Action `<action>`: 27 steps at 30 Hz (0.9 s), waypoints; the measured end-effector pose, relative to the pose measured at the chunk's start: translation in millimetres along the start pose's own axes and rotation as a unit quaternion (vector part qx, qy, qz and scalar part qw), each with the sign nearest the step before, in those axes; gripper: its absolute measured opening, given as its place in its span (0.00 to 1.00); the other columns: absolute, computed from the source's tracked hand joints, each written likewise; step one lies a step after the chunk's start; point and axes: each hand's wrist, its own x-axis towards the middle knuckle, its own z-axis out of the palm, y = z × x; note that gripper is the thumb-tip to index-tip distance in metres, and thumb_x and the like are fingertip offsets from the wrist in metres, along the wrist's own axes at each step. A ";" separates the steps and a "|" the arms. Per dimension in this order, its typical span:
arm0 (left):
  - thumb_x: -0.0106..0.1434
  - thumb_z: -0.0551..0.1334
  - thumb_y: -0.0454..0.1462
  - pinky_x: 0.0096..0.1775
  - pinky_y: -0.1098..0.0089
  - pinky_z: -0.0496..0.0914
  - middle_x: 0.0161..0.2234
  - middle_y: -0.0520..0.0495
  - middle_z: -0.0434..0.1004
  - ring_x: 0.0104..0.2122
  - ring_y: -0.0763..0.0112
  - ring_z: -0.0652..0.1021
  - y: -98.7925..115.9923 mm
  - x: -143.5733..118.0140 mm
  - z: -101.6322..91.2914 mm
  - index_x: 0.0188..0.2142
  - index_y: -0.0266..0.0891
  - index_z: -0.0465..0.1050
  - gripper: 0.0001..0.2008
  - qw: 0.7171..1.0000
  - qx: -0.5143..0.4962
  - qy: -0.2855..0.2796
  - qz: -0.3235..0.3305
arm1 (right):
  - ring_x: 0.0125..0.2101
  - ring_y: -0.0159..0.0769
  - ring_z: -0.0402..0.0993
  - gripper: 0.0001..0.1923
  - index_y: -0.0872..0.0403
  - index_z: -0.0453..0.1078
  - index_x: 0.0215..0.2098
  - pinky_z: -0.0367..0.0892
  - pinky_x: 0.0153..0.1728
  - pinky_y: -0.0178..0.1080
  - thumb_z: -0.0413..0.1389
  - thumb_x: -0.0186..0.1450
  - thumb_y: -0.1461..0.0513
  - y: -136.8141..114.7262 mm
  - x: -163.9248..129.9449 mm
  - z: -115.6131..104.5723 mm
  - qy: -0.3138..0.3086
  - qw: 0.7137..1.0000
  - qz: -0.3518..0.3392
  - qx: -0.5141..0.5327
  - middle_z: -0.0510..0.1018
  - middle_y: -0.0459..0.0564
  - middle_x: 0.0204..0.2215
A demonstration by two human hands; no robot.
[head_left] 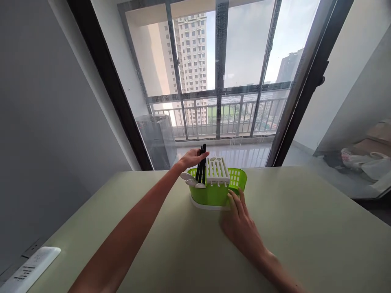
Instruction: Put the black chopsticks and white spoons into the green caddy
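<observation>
A green cutlery holder with a white base and a white slotted rack stands on the table. Black chopsticks rise from its left section, leaning slightly. My left hand is closed around their upper ends, its thumb pointing right. White spoons hang over the left rim, bowls outward. My right hand grips the holder's front right side, fingertips at the rim of the perforated green basket part. Part of that grip is hidden behind the hand.
The pale green table reaches up to a glass sliding door with a dark frame. A white power strip lies at the left edge near the wall. Bags sit on the floor at the right.
</observation>
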 end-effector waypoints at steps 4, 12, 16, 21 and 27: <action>0.59 0.66 0.50 0.36 0.69 0.73 0.32 0.46 0.82 0.33 0.64 0.80 -4.2 -2.5 2.2 0.34 0.36 0.77 0.18 0.999 -0.016 0.007 0.043 | 0.71 0.54 0.33 0.42 0.48 0.35 0.73 0.74 0.54 0.57 0.48 0.65 0.67 -3.0 -0.5 -4.1 -0.007 1.000 0.002 0.022 0.52 0.55 0.70; 0.64 0.61 0.52 0.36 0.66 0.78 0.34 0.43 0.83 0.31 0.65 0.83 -8.0 -22.7 -2.0 0.36 0.36 0.72 0.19 0.992 -0.080 0.056 0.075 | 0.72 0.50 0.31 0.45 0.46 0.31 0.73 0.72 0.56 0.55 0.48 0.64 0.69 -2.3 -3.3 -12.6 -0.031 0.999 -0.001 0.035 0.50 0.51 0.71; 0.62 0.66 0.51 0.35 0.64 0.80 0.34 0.41 0.84 0.30 0.63 0.84 -16.4 -25.4 -17.6 0.35 0.35 0.71 0.19 0.975 -0.173 0.131 0.037 | 0.72 0.49 0.32 0.45 0.46 0.33 0.73 0.71 0.56 0.55 0.48 0.64 0.69 -0.2 -4.2 -11.3 -0.021 1.000 -0.010 0.020 0.51 0.51 0.71; 0.66 0.64 0.45 0.39 0.60 0.80 0.33 0.41 0.84 0.31 0.64 0.85 -29.0 -31.3 -54.2 0.35 0.35 0.70 0.14 0.927 -0.278 0.251 -0.006 | 0.72 0.49 0.33 0.44 0.44 0.32 0.73 0.74 0.54 0.54 0.48 0.64 0.68 0.6 -4.7 -9.0 -0.023 0.999 -0.007 0.028 0.51 0.49 0.71; 0.72 0.56 0.36 0.40 0.61 0.81 0.29 0.47 0.81 0.32 0.67 0.85 -66.0 -60.9 -110.6 0.34 0.36 0.66 0.09 0.805 -0.433 0.390 -0.110 | 0.71 0.49 0.36 0.41 0.47 0.38 0.73 0.66 0.60 0.57 0.48 0.66 0.67 -1.3 -5.9 -10.6 -0.006 0.999 -0.011 0.043 0.51 0.51 0.71</action>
